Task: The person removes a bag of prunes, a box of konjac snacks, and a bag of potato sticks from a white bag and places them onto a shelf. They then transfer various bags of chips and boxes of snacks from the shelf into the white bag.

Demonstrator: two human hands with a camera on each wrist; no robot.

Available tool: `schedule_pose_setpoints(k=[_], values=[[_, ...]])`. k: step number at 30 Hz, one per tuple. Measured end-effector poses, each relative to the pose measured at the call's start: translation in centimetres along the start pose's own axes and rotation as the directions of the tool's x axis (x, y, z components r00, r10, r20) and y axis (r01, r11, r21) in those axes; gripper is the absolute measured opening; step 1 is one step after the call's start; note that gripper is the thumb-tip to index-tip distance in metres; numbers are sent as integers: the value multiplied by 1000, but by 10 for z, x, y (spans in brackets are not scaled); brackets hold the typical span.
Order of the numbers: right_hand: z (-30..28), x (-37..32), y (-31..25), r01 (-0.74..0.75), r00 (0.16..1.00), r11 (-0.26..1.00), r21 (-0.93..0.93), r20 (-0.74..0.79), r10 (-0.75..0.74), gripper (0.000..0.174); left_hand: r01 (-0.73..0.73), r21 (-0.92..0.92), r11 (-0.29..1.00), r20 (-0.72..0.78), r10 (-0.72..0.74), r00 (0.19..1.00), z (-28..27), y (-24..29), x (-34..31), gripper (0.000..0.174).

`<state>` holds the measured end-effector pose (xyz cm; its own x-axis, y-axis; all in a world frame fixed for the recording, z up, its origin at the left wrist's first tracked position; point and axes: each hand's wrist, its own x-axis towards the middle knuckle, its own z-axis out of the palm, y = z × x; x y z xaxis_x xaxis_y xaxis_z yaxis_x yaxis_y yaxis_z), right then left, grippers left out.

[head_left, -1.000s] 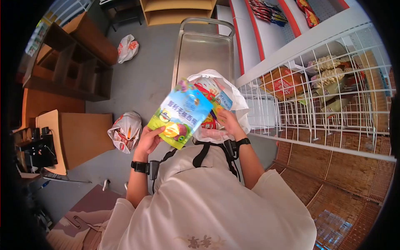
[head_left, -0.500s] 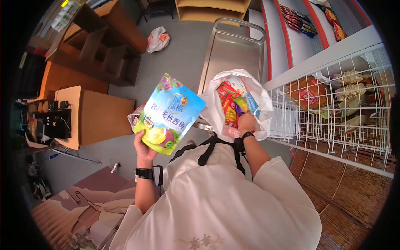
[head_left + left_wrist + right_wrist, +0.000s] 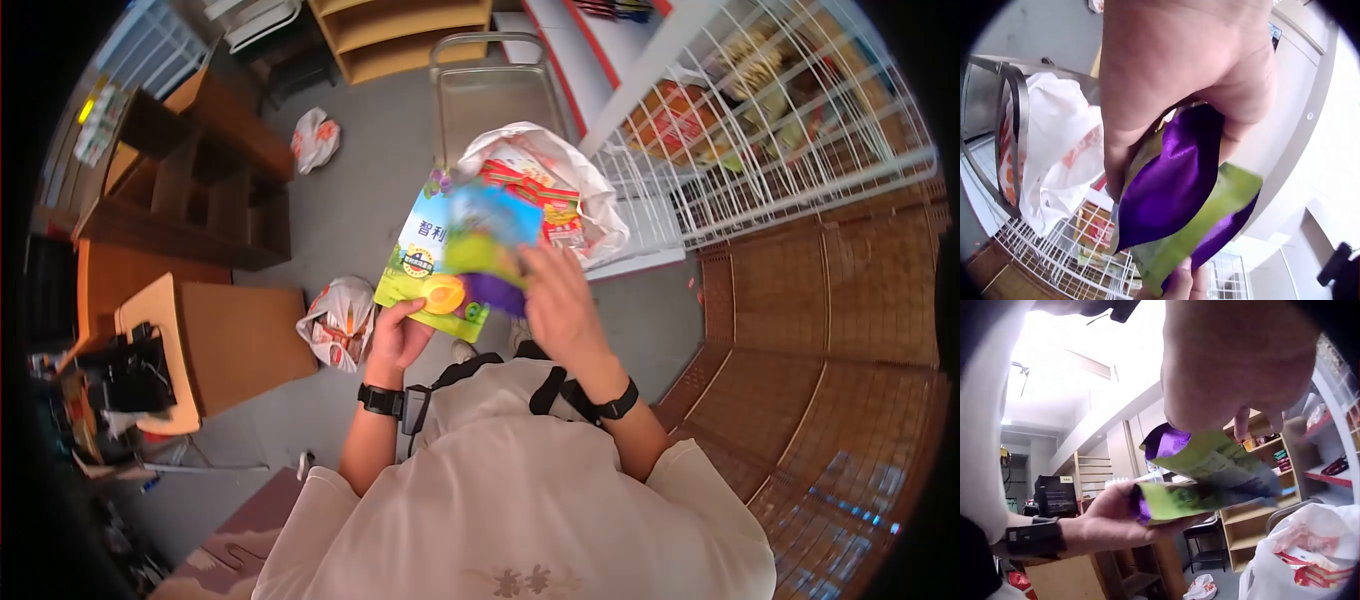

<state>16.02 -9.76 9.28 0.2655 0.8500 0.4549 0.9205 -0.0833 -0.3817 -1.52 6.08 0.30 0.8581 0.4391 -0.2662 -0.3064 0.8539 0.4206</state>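
Note:
In the head view my left hand grips the lower edge of a blue-and-green dried-prune pouch. My right hand holds a second prune pouch, blurred, which overlaps the first one's right side. The left wrist view shows the purple bottom of the pouch under my left hand, with right-hand fingertips at the other pouch's edge. From the right wrist, the two pouches lie one above the other, the lower pouch on my left palm. Just beyond them gapes a white plastic bag of red snack packets.
Behind the bag stands a metal cart. A white wire basket with packaged food is on the right. Two more plastic bags, a nearer bag and a farther bag, sit on the floor left, near a brown cabinet.
My right hand has come out of the white bag with a second prune pouch and brought it left over the first. My left hand keeps its pouch. The head view has shifted.

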Motion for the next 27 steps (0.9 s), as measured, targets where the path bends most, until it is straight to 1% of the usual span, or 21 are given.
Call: schedule_pose_setpoints(k=[1,3,5,6,7,9,10,12,13,15,16,17,18,19,20,21,22,23,25,26,27], values=[[-4,-4,-13,40,996,997,-63,83,-35,13,-13,33,999,45,12,999,2,-5,4,56],[-6,-21,-21,32,996,999,-19,81,-30,13,-32,107,994,148,16,989,-2,-22,9,55],[-24,-35,-25,23,994,999,30,102,-26,13,-15,-18,1000,219,19,975,12,-41,7,59],[-41,-40,-27,-22,993,999,49,116,16,13,30,17,999,256,-34,966,23,-46,5,67],[-52,-46,-25,-62,992,996,70,115,54,12,134,-179,975,412,-49,910,33,-50,4,81],[-76,-63,-19,-80,992,994,74,102,72,11,256,-236,937,357,-162,920,61,-57,11,97],[-90,-72,-17,-79,988,992,100,143,65,10,280,-228,933,369,-183,911,74,-63,17,97],[-109,-97,-9,-66,982,989,129,183,42,10,432,-189,882,324,-360,875,100,-83,30,108],[-120,-111,-7,-83,981,990,118,182,61,10,437,-136,889,303,-383,873,116,-96,33,101],[-144,-143,1,-150,971,982,115,204,124,11,400,180,899,184,-430,884,117,-132,41,77],[-155,-161,9,-164,972,980,110,190,141,17,412,187,892,194,-445,874,125,-153,48,77],[-168,-180,20,-178,971,979,99,182,158,17,409,416,812,170,-512,842,136,-175,56,66],[-182,-200,31,-252,961,939,235,177,213,22,379,622,685,133,-569,811,150,-198,60,56],[-197,-222,43,-316,947,875,367,174,269,28,385,631,673,139,-586,798,166,-223,57,56],[-215,-245,55,-337,941,869,361,165,296,28,380,616,690,149,-576,804,187,-247,50,48],[-228,-273,74,-426,890,830,360,3,455,35,368,610,701,163,-566,808,205,-273,45,42],[-236,-300,93,-504,791,778,375,-161,590,42,374,599,708,171,-569,804,218,-301,41,41],[-239,-322,112,-516,771,769,377,-185,609,42,383,618,687,174,-594,785,227,-328,37,41],[-248,-358,149,-501,351,510,699,-375,858,48,328,655,681,243,-601,762,242,-375,32,42],[-255,-372,160,-507,325,503,700,-385,864,48,337,694,636,249,-651,717,250,-394,31,40],[-263,-376,162,-425,309,355,833,-234,922,48,359,694,624,240,-671,701,260,-405,26,40]])
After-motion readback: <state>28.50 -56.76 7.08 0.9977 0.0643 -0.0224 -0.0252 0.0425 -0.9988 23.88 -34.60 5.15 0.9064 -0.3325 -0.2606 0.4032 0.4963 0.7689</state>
